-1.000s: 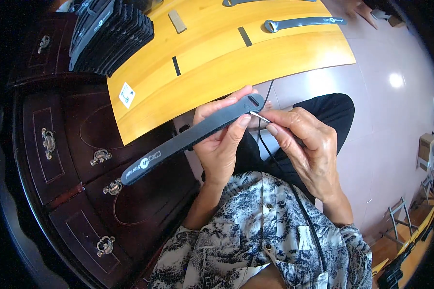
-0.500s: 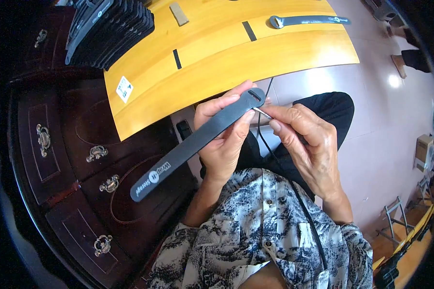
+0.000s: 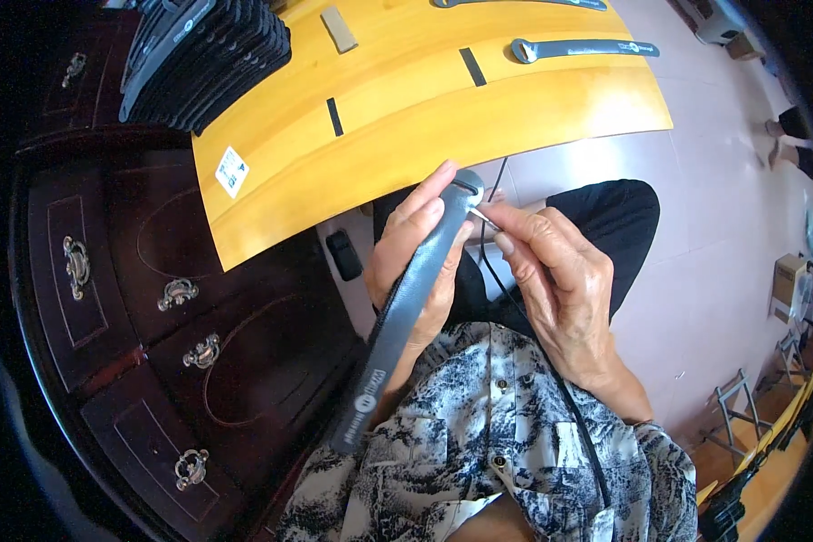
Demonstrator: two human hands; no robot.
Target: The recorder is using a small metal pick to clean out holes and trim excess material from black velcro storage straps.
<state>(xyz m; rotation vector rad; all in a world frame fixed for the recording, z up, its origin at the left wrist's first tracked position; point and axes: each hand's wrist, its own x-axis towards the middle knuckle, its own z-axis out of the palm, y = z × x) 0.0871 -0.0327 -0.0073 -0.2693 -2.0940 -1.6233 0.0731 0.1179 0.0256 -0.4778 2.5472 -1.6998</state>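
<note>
My left hand (image 3: 396, 255) is closed around a long black strap (image 3: 413, 303). The strap slants up from my lower left to a rounded end with a slot in it, and pale print shows near its lower end. Between the thumb and forefinger of my right hand (image 3: 565, 285) is a thin pointed metal tool (image 3: 485, 218). Its pale tip is at the edge of the strap's rounded end, just below the slot. My fingers hide most of the tool, so its exact kind cannot be made out.
Beyond my hands is a yellow wooden table (image 3: 280, 199) bearing a pile of black straps (image 3: 208, 68), another strap (image 3: 587, 50), short black strips (image 3: 334, 117) and a tan block (image 3: 339, 30). Dark drawers (image 3: 154, 361) stand at left. A black cord (image 3: 560, 388) runs down my front.
The strap has swung to a steeper angle, its lower end moving right and toward me. My left fingers have turned with it. My right hand has shifted slightly left, still pinching the tool.
</note>
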